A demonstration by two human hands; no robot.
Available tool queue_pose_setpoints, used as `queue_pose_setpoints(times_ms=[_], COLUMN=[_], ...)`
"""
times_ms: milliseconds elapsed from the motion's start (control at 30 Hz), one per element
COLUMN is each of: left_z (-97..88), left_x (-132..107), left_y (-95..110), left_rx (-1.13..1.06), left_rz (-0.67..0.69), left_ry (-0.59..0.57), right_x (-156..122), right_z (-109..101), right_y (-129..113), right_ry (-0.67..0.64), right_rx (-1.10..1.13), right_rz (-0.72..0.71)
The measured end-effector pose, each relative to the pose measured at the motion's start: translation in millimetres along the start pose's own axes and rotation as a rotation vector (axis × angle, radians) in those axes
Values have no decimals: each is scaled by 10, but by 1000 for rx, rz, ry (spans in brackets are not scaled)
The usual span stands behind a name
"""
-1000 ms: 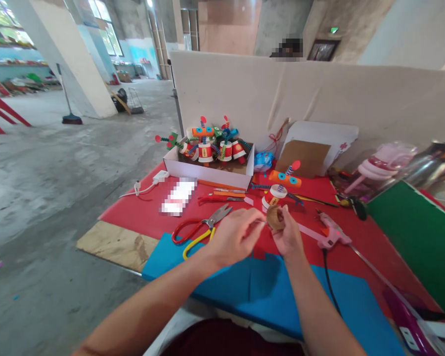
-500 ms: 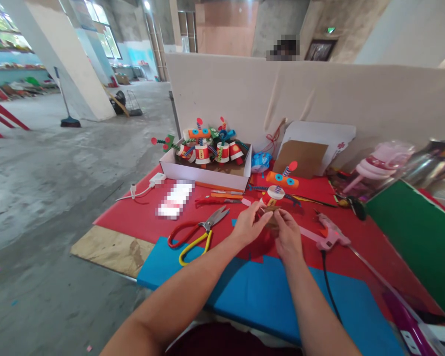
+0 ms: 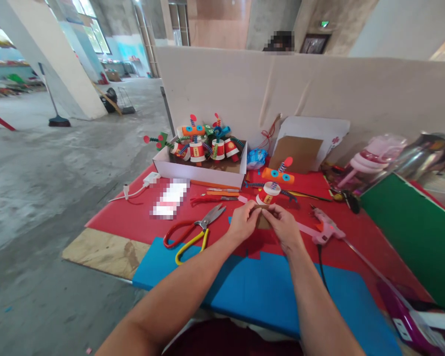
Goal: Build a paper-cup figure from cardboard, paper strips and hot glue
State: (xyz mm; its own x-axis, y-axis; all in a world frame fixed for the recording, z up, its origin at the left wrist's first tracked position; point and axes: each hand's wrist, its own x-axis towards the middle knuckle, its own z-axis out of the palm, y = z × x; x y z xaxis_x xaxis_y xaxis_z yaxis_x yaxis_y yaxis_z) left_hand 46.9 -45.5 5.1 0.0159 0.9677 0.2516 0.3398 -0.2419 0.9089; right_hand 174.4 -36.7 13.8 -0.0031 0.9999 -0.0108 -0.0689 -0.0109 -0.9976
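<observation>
My left hand [image 3: 244, 221] and my right hand [image 3: 282, 223] are closed with fingertips nearly meeting, both pinching a small brown piece of cardboard [image 3: 263, 221] just above the red tabletop. Right behind them stands a paper-cup figure [image 3: 269, 194] with an orange tube head [image 3: 278, 175], blue eyes and coiled pipe-cleaner arms. To the left lie scissors [image 3: 202, 225] with one red and one yellow handle, blades apart. A pink hot glue gun [image 3: 327, 226] rests at the right with its black cord trailing toward me.
Behind, a white box [image 3: 198, 172] holds several similar cup figures. A bright, blurred-out rectangle [image 3: 170, 198], a white charging cable [image 3: 148, 183] and red-handled pliers [image 3: 215, 199] lie on the left. A green board [image 3: 411, 237] and pink cup [image 3: 374, 155] stand right. A white partition [image 3: 215, 89] backs the table.
The view has shifted slightly, so the scene sits a little further left. My fingers have moved along the cardboard to its upper edge, the right hand turning inward over it.
</observation>
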Motion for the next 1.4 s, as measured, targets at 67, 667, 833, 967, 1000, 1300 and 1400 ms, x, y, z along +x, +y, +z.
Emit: queue_pose_setpoints(times_ms=[67,667,833,967,1000,1300,1400], left_z=[1,13,15,34,38,51,31], left_x=[12,1,-4,-14,-18,-20,-12], left_y=[-15,-85,-110,-153,-161,-167,-148], left_rx=[-23,-247,-230,-183,-180,-248,-162], left_rz=[8,-106,-165,-118,-114,-82,-36], left_ry=[17,41,-80,-92,-87,-48,-16], right_x=[37,-51,-49,-48,-48,-50,-45], right_z=[-8,-69,-53,-48,-45,-57,-55], right_y=[-17,49,59,93,101,116,116], right_ry=[-21,166,-10,-16,-6,-7,39], right_rx=[-83,-12,29,29,56,130,144], right_rz=[-48,-123,-110,-87,-69,-35,-17])
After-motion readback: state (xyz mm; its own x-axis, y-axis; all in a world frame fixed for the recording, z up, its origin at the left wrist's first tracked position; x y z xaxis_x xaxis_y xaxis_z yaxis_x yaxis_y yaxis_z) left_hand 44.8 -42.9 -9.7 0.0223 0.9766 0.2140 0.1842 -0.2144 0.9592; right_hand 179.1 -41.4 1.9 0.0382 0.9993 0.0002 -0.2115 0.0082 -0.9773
